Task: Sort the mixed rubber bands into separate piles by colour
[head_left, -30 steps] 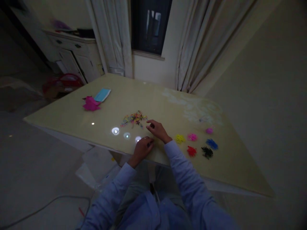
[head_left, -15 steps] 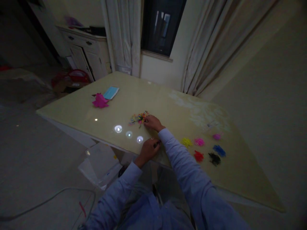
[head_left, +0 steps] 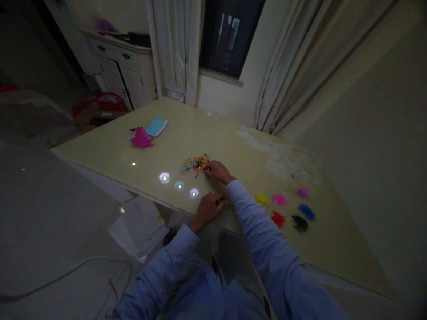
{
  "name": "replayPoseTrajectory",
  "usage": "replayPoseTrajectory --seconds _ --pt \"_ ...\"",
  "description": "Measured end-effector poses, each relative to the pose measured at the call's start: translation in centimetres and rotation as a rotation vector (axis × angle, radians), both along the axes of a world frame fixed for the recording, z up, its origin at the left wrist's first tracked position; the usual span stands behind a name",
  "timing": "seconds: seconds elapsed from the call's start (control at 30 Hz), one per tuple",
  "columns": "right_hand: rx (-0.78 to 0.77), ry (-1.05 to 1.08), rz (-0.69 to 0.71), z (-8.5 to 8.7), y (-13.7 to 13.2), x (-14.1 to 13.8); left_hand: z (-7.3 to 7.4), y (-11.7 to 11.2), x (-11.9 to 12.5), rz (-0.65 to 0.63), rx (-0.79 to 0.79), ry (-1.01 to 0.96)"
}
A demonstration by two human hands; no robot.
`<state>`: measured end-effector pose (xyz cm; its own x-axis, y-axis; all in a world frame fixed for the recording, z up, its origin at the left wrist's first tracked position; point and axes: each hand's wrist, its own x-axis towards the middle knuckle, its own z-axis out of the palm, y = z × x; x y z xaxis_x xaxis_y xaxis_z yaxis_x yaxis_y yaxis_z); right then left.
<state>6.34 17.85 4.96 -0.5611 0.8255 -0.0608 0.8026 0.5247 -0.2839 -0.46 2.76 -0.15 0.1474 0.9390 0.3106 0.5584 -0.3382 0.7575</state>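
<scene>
A mixed heap of small coloured bits (head_left: 195,163) lies in the middle of the pale yellow table (head_left: 233,146). My right hand (head_left: 216,171) rests at the heap's right edge, fingers curled and pinching into it; what it grips is too small to make out. My left hand (head_left: 210,207) lies loosely closed near the table's front edge, with something small and dark at its fingertips. To the right sit sorted little piles: yellow (head_left: 262,198), pink (head_left: 279,199), red (head_left: 277,218), black (head_left: 300,223), blue (head_left: 307,211) and a small magenta one (head_left: 303,192).
A crumpled magenta piece (head_left: 142,138) and a light blue mask (head_left: 156,126) lie at the table's far left. Behind stand a white cabinet (head_left: 120,71), curtains and a dark window. A red basket (head_left: 108,101) and a cable (head_left: 66,275) are on the floor.
My right hand has reached forward from near the front edge to the mixed heap and closed its fingers there. My left hand stayed put. The camera shifted slightly.
</scene>
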Motion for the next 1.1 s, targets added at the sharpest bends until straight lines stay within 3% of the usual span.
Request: replayPoseTrajectory --seconds 0.4,0.8,1.0,1.1 --pt "0.001 -0.088 -0.151 1.3 0.2 0.0 0.3 0.0 0.0 -0.022 -0.009 -0.026" --pt "-0.078 0.143 0.041 -0.6 1.9 -0.3 0.4 -0.1 0.0 -0.007 -0.016 -0.055" --pt "-0.010 0.220 -0.035 -0.7 2.6 0.3 0.7 -0.1 0.0 -0.029 -0.020 -0.100" --pt "-0.014 0.167 0.028 -0.7 2.6 0.2 0.7 -0.1 0.0 -0.028 -0.040 -0.099"
